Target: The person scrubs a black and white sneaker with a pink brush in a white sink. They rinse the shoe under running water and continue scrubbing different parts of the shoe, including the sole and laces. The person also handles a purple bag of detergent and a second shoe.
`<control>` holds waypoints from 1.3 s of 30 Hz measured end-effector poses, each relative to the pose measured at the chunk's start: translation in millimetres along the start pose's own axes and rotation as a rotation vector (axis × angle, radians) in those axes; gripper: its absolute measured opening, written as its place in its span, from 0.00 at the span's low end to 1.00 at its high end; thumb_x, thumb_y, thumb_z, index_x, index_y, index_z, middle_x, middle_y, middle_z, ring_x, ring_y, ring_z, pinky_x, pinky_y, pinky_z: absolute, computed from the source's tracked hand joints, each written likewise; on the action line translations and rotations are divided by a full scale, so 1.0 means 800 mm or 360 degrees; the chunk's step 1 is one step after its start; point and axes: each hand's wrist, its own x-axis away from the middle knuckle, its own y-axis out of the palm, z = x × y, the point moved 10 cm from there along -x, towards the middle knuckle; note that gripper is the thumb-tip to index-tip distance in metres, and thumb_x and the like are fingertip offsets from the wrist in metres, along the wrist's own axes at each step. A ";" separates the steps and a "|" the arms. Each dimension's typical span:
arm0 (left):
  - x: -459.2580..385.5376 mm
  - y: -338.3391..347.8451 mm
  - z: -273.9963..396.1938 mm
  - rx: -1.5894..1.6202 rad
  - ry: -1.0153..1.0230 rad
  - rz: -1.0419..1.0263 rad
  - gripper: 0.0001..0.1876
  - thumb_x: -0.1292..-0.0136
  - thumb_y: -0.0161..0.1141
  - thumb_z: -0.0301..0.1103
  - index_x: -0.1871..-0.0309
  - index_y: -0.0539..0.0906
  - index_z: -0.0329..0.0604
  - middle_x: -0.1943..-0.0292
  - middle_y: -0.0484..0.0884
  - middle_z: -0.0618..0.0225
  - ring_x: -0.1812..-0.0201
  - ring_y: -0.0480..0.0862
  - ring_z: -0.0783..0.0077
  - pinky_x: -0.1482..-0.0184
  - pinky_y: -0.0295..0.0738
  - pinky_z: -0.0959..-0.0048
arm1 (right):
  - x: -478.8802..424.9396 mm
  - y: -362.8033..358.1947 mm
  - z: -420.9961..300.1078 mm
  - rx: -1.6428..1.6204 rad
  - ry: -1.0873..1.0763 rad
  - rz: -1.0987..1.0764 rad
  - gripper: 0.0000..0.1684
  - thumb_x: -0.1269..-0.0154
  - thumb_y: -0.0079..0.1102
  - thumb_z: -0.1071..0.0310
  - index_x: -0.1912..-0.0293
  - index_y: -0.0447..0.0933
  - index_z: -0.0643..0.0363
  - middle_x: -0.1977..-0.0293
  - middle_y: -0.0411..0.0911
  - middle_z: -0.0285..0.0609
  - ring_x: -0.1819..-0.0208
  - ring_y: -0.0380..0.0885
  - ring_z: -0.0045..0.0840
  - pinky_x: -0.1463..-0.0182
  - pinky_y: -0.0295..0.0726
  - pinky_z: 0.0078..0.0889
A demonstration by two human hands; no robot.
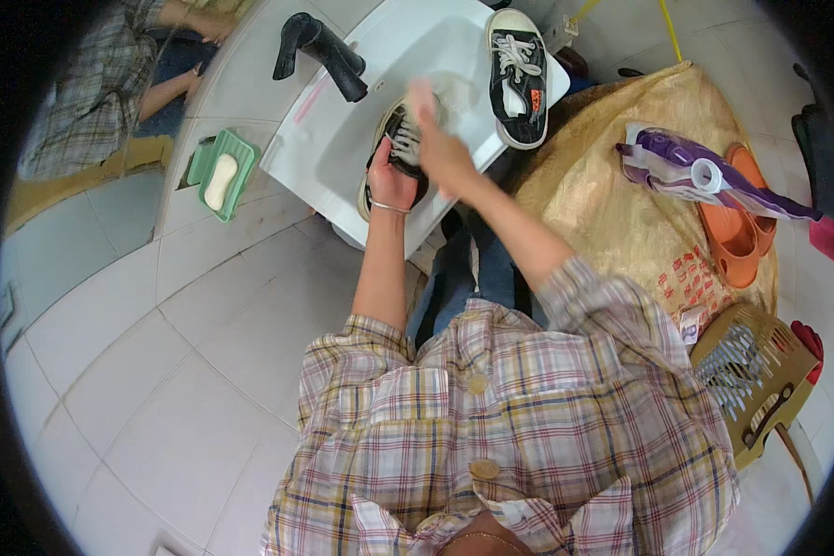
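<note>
Over the white washbasin (306,163), my left hand (393,184) grips a black canvas sneaker (404,142) with pale laces by its heel end. A pink-handled brush (422,97), blurred, is held in my right hand (448,163) against the toe and lace area of that shoe. The brush's bristles are hard to make out. Another black sneaker (519,80) with white laces and a white sole rests on the basin's right rim. A black faucet (326,55) stands at the basin's left side.
A green soap dish (240,170) with a pale soap bar (221,182) is on the left wall. To the right, a large yellowish woven sack (598,167) bears a purple-and-white plastic pouch (695,167) and orange clogs (733,236). Nearby is a tan plastic basket (764,368).
</note>
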 end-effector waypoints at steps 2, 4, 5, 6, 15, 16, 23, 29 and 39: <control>-0.009 0.002 -0.007 -0.0053 0.0033 -0.0013 0.21 0.30 0.42 0.40 0.41 0.71 0.38 0.46 0.76 0.62 0.45 0.75 0.61 0.42 0.68 0.62 | -0.011 -0.017 0.006 -0.0266 0.0236 -0.0059 0.36 0.37 0.37 0.70 0.31 0.42 0.52 0.68 0.77 0.65 0.69 0.80 0.50 0.73 0.80 0.41; -0.020 -0.017 -0.006 -0.0039 -0.0105 -0.0033 0.21 0.30 0.41 0.42 0.41 0.71 0.38 0.45 0.76 0.62 0.45 0.75 0.60 0.41 0.67 0.61 | 0.029 0.018 -0.021 0.0092 -0.0099 -0.0112 0.36 0.37 0.37 0.70 0.30 0.42 0.52 0.64 0.76 0.67 0.62 0.79 0.50 0.60 0.78 0.47; -0.012 -0.035 -0.004 -0.0030 -0.0144 -0.0004 0.22 0.30 0.41 0.42 0.41 0.70 0.38 0.45 0.76 0.62 0.46 0.76 0.60 0.40 0.66 0.60 | 0.052 0.039 -0.040 0.0235 -0.0347 -0.0121 0.36 0.36 0.37 0.70 0.30 0.41 0.52 0.63 0.75 0.67 0.60 0.79 0.51 0.55 0.76 0.50; 0.002 -0.011 -0.004 -0.0066 -0.0138 -0.0052 0.22 0.30 0.41 0.43 0.41 0.70 0.39 0.45 0.76 0.62 0.46 0.76 0.59 0.39 0.64 0.59 | 0.042 0.030 -0.029 0.0177 -0.0125 -0.0222 0.34 0.36 0.37 0.69 0.31 0.44 0.52 0.61 0.74 0.69 0.57 0.77 0.52 0.49 0.71 0.52; 0.003 -0.016 0.005 0.0118 -0.0062 0.0009 0.22 0.31 0.41 0.41 0.41 0.70 0.35 0.45 0.76 0.57 0.44 0.74 0.57 0.39 0.65 0.58 | 0.024 0.025 -0.001 -0.0120 -0.0028 -0.0181 0.36 0.36 0.39 0.68 0.30 0.42 0.53 0.60 0.72 0.73 0.56 0.75 0.58 0.49 0.71 0.48; -0.005 -0.015 0.002 0.0167 -0.0057 -0.0019 0.23 0.31 0.41 0.42 0.41 0.70 0.35 0.45 0.76 0.57 0.44 0.74 0.56 0.39 0.65 0.57 | 0.007 0.017 0.007 -0.0249 0.0082 -0.0153 0.37 0.36 0.39 0.68 0.30 0.41 0.53 0.60 0.72 0.74 0.55 0.75 0.58 0.49 0.71 0.48; 0.001 -0.020 0.001 0.0295 -0.0064 0.0050 0.22 0.32 0.39 0.38 0.40 0.68 0.33 0.41 0.72 0.53 0.38 0.68 0.55 0.33 0.54 0.57 | 0.002 0.023 0.007 -0.0247 0.0009 0.0008 0.30 0.38 0.41 0.65 0.36 0.52 0.57 0.64 0.76 0.67 0.61 0.79 0.51 0.59 0.76 0.49; 0.000 -0.025 0.015 0.0438 0.0021 -0.0011 0.24 0.31 0.37 0.38 0.38 0.65 0.31 0.38 0.68 0.53 0.37 0.67 0.54 0.33 0.55 0.57 | 0.030 0.038 0.006 -0.0105 0.0013 -0.0117 0.27 0.36 0.39 0.65 0.38 0.57 0.59 0.59 0.76 0.65 0.54 0.76 0.51 0.50 0.73 0.48; 0.002 -0.020 0.017 0.0502 -0.0055 -0.0101 0.25 0.31 0.37 0.38 0.37 0.64 0.30 0.37 0.66 0.51 0.35 0.64 0.53 0.31 0.52 0.56 | -0.016 0.007 0.005 -0.0766 -0.0002 -0.0218 0.39 0.38 0.40 0.67 0.30 0.38 0.51 0.57 0.72 0.73 0.55 0.74 0.59 0.50 0.71 0.50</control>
